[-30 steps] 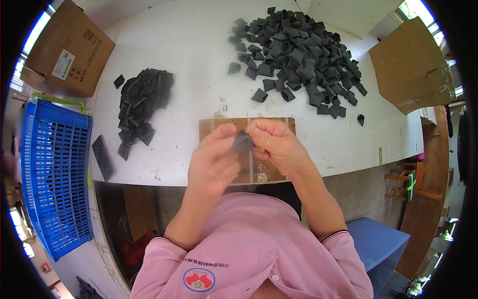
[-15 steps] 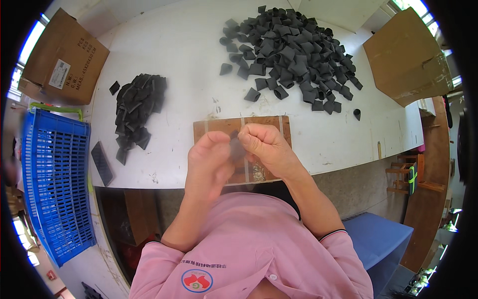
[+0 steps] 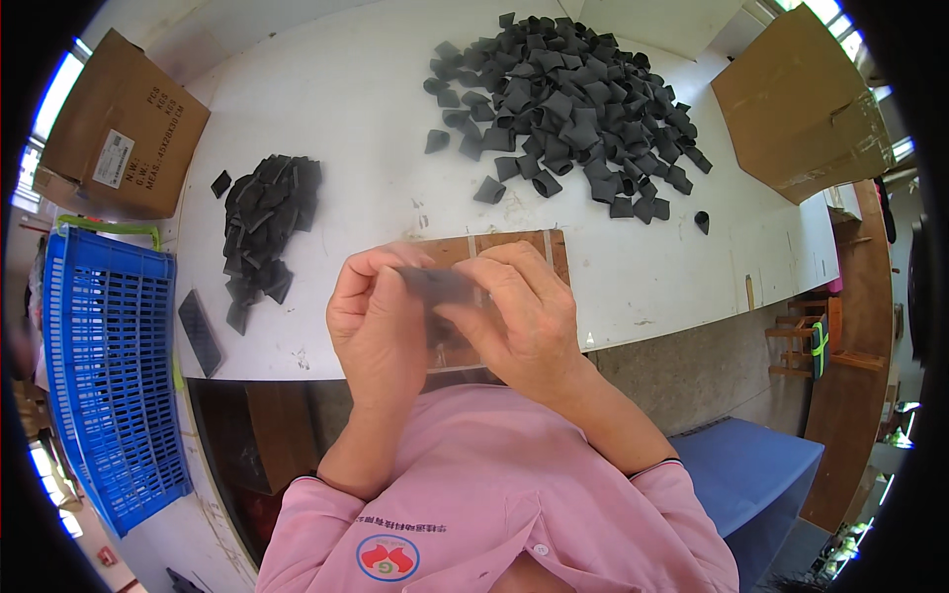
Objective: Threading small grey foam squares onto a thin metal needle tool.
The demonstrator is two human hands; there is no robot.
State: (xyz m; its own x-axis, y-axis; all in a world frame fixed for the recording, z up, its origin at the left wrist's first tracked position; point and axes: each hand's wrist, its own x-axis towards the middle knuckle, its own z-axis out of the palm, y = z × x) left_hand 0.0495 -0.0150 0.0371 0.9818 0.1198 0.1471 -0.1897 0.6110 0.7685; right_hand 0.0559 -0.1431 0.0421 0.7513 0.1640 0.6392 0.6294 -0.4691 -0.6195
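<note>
Above a brown board point(image 3: 560, 259) at the table's near edge, a dark grey piece of soft sheet material point(image 3: 437, 285) stretches between my two hands, a little blurred. My left hand point(image 3: 374, 321) pinches its left end between thumb and fingers. At the other end, my right hand point(image 3: 529, 314) grips it with the thumb below and the fingers above. A heap of flat dark grey pieces point(image 3: 272, 208) lies to the left. At the far right is a larger heap of similar pieces curled into short tubes point(image 3: 568, 109).
A dark flat rectangular object point(image 3: 200, 332) lies by the table's left edge. Beside it stands a blue plastic crate point(image 3: 114, 366). Cardboard boxes stand at the far left point(image 3: 124, 124) and far right point(image 3: 806, 109). A blue stool-like object point(image 3: 751, 465) is below the table at right.
My hands have moved apart and turned, with the left shifting left. The dark piece, mostly hidden between my fingers before, now shows stretched sideways between them.
</note>
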